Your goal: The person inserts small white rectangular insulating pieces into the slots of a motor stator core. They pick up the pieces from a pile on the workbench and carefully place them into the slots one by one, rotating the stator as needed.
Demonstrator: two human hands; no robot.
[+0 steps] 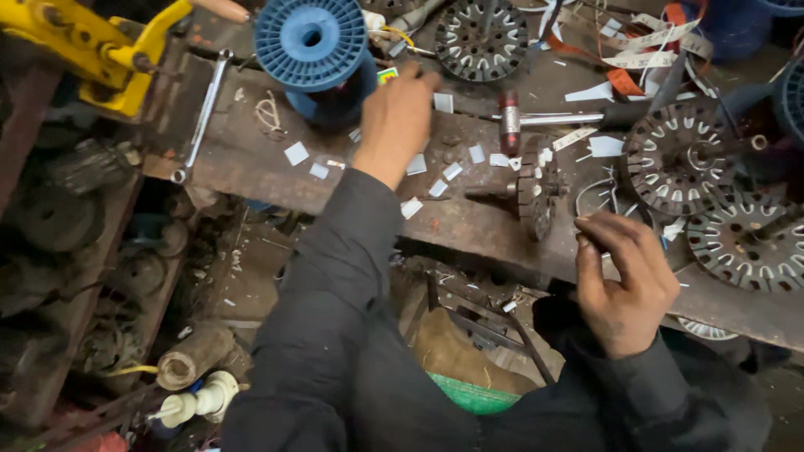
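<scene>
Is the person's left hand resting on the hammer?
No: the left hand reaches to the blue spool, while the hammer lies apart on the workbench.

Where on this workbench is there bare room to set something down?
Barest: the bench strip between the wrench and the left hand, with a few paper slips. Also the front edge below the rotor. Crowded: right side, with stator discs around the right hand.

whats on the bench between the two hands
Head view: small white paper slips and an upright slotted rotor lie between left hand and right hand.
</scene>
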